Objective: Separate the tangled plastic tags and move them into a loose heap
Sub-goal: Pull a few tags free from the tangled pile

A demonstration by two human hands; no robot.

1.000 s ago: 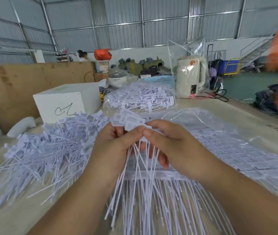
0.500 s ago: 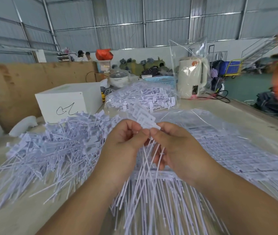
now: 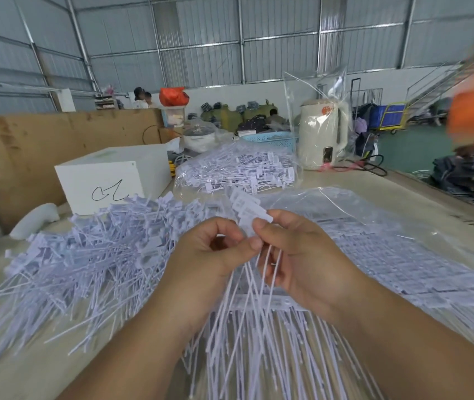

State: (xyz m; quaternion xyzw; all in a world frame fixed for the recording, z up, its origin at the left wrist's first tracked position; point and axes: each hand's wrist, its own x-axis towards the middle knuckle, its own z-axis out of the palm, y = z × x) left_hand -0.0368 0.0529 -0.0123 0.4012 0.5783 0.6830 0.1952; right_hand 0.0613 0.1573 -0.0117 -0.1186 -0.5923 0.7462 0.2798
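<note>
I have both hands up over the worktop [image 3: 420,186], pinching one small bunch of tags [image 3: 248,207] between them. My left hand [image 3: 210,261] has thumb and forefinger curled onto the bunch just under the flat label ends, and my right hand [image 3: 296,255] pinches the same spot from the other side, its lower fingers curled loosely round the trailing stems. The loose heap [image 3: 85,255] lies just to my left, and the unsorted tags sit under and ahead of my hands, partly in a clear bag [image 3: 388,241].

My worry is the long stems: they hang down into the tags below, so if I pull sideways too fast I judge they could snag and drag extra ones along, or bend. Pinching this many at once, I could also drop some back into the tangle.

As for writing, the labels carry print too small to read. The white box [image 3: 108,177] bears only a hand-drawn black squiggle. The kettle [image 3: 322,137] has an orange sticker I cannot read.
</note>
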